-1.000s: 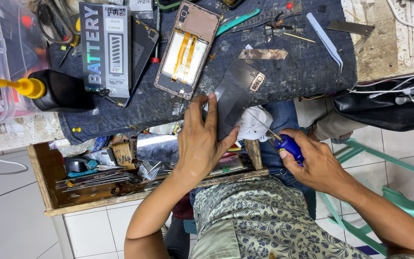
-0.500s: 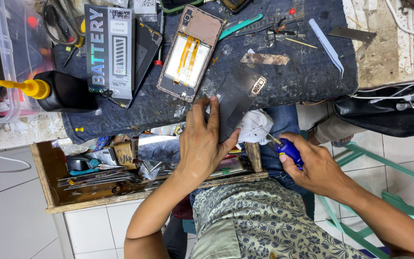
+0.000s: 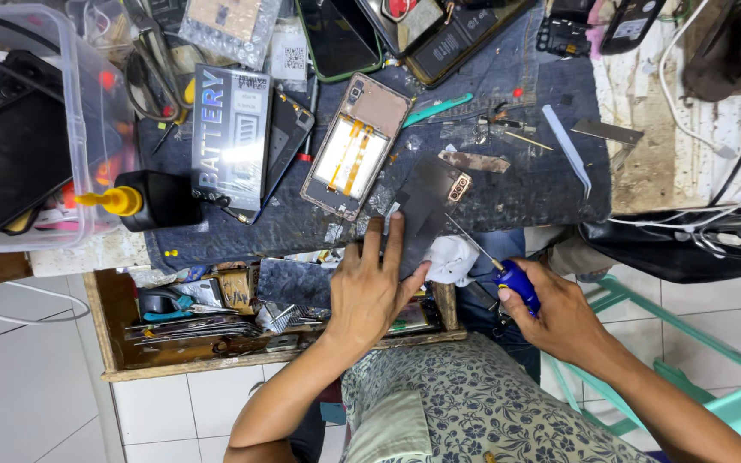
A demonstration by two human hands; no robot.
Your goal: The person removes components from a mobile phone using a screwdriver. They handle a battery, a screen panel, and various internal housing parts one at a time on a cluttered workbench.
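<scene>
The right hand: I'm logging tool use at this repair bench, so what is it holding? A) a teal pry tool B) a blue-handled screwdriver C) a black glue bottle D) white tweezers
B: the right hand closes around a blue-handled screwdriver, its thin shaft pointing at the dark phone panel under the left hand.
</scene>
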